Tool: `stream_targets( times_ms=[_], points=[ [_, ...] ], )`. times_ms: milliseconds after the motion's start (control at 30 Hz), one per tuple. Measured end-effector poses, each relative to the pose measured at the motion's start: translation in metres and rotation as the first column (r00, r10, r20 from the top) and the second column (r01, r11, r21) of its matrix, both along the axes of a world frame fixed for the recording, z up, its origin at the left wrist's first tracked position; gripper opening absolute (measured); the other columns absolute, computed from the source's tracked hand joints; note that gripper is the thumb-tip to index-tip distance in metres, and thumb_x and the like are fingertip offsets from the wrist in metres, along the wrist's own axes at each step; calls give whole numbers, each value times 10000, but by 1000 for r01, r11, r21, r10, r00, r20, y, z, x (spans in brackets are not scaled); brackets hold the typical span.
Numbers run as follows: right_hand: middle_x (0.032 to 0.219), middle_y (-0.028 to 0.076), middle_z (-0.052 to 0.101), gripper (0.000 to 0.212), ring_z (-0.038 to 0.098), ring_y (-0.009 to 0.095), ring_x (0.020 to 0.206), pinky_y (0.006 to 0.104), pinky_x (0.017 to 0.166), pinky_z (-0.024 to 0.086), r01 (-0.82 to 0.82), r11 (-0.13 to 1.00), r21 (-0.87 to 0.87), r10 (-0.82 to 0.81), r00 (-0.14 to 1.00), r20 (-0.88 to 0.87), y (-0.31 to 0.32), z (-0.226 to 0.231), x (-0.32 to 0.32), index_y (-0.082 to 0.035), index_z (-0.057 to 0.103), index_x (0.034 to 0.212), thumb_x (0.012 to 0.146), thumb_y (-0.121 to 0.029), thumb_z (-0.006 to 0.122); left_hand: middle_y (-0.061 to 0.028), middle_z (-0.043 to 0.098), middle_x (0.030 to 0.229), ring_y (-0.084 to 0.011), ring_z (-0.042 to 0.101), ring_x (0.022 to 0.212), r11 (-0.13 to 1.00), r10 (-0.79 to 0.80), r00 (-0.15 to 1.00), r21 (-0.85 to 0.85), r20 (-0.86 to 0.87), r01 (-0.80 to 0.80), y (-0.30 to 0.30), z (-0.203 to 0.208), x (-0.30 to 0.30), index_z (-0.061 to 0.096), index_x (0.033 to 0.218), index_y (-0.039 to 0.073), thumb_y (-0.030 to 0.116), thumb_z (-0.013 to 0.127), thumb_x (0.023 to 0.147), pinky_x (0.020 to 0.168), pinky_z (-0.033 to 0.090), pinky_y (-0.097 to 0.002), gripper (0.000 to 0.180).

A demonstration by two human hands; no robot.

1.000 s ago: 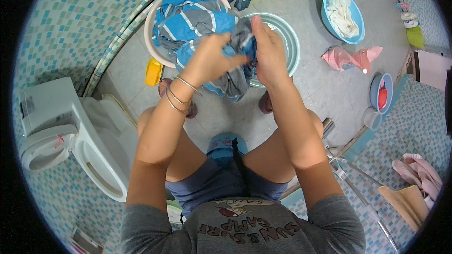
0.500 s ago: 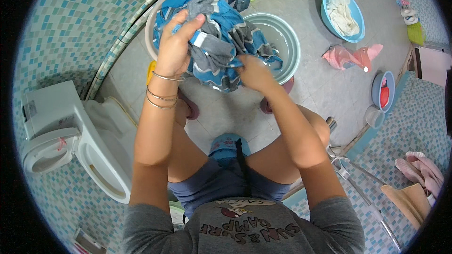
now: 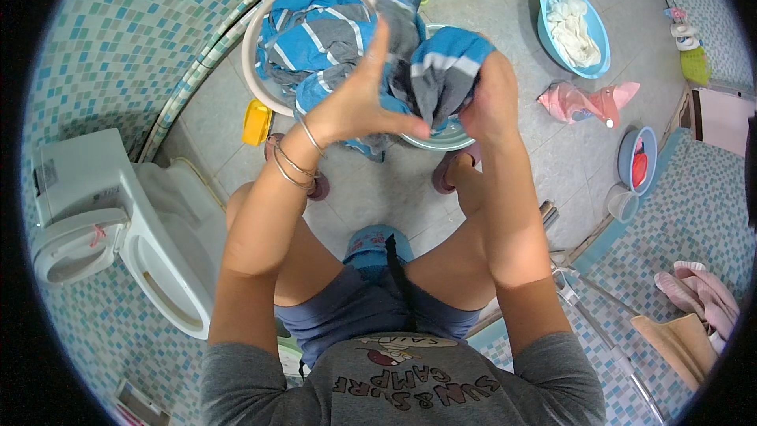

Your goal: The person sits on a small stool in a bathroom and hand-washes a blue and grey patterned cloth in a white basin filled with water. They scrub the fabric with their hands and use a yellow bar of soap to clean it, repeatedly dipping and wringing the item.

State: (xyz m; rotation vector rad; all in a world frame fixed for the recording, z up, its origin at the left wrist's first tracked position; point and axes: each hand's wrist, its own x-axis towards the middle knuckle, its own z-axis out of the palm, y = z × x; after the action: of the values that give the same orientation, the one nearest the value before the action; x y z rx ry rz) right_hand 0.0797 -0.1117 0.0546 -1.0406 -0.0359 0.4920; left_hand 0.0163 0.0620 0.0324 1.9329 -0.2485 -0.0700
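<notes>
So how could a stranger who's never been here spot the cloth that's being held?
Near the top, left of centre, stands a big pale tub. The striped cloth heaped in it spills out to the right, where the right hand grips a bunch of it. Its blue, grey and white pattern sets it apart from the plain white cloth in the blue basin farther right.

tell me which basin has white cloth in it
The light-blue basin at upper right: only it shows white cloth. The pale pink basin holds striped cloth; the small blue basin, something red.
</notes>
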Motion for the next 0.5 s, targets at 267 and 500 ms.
stream_targets(
  times_ms=[267, 500],
  points=[
    [772, 43, 548, 195, 502, 115, 698, 242, 624, 403, -65, 915, -397, 164, 961, 222, -5, -5, -1, -3, 503, 937, 800, -132, 554, -260, 620, 990, -340, 627, 903, 952, 236, 972, 198, 13, -234, -18, -12, 2, 369, 1303, -40, 183, 706, 645, 788, 491, -355, 772],
    [1090, 304, 552, 909, 557, 396, 1027, 386, 923, 435, -40, 207, -978, 585, 806, 91, -13, -34, -5, -3, 331, 1353, 618, -305, 774, -50, 623, 981, -106, 556, 881, 823, 451, 883, -323, -126, -467, 23, 13, 3, 560, 1125, -51, 21, 545, 743, 808, 438, -231, 390]
  ],
)
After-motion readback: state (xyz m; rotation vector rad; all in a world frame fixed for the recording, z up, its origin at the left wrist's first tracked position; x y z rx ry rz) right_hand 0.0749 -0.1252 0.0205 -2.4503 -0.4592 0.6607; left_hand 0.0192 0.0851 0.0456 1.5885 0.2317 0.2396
